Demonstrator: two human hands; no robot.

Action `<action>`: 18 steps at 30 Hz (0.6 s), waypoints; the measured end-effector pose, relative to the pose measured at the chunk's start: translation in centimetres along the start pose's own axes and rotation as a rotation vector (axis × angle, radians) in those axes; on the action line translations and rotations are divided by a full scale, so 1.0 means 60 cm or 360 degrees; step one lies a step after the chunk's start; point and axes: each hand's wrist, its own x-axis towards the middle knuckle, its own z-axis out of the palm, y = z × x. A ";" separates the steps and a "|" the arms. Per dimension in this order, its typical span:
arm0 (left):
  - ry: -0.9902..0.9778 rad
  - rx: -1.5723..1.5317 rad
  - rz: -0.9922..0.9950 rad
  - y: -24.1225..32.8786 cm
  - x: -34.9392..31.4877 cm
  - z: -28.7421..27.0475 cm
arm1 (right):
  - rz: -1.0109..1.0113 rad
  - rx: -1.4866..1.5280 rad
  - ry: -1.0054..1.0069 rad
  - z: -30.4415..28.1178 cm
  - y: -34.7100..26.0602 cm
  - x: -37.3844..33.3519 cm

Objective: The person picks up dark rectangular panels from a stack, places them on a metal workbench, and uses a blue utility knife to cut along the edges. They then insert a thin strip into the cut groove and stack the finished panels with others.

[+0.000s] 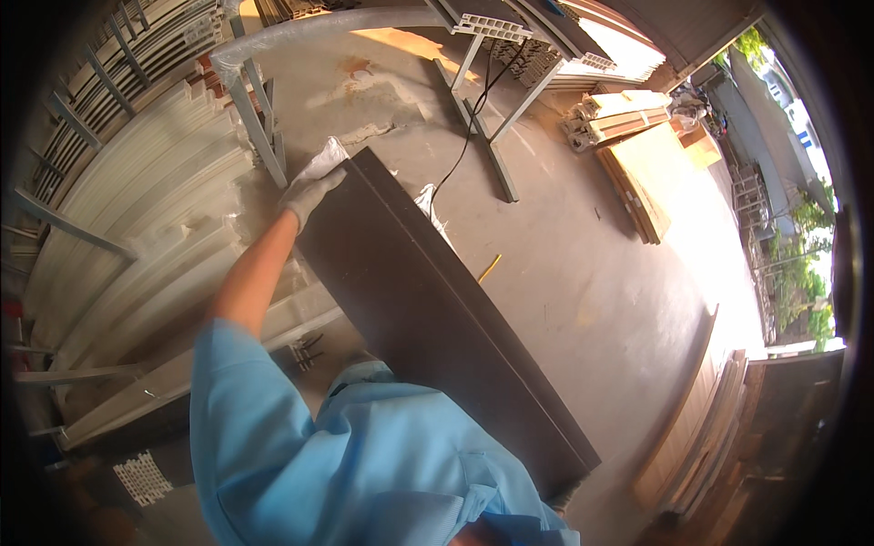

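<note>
A long dark brown panel [401, 273] with a groove along its right side lies slantwise in front of my body, from the far left to the near right. My left hand [311, 195], in a pale work glove, is closed round the panel's far left corner, with the arm stretched out. Of my right hand only a small pale bit [566, 497] seems to show, at the panel's near right end. Its fingers are hidden by the panel and my blue shirt.
Stacks of pale long profiles [137, 218] fill the left side, among grey metal posts. Ahead, a metal stand [496, 141] carries dark hollow boards [496, 25]. Flat boards [642, 177] lie on the floor at far right, and leaning planks [696, 437] stand at near right.
</note>
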 end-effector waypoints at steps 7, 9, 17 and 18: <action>0.0002 0.0249 0.0070 0.087 0.081 0.147 | 0.0031 0.0133 -0.0027 0.049 -0.077 0.052; -0.0034 0.0200 0.0122 0.107 0.092 0.157 | 0.0028 0.0220 -0.0052 0.071 -0.096 0.063; -0.0081 0.0249 -0.0142 0.234 0.176 0.136 | -0.0012 0.0616 -0.0192 0.180 -0.146 0.076; -0.0050 0.0252 -0.0065 0.249 0.188 0.127 | -0.0019 0.0671 -0.0225 0.199 -0.150 0.074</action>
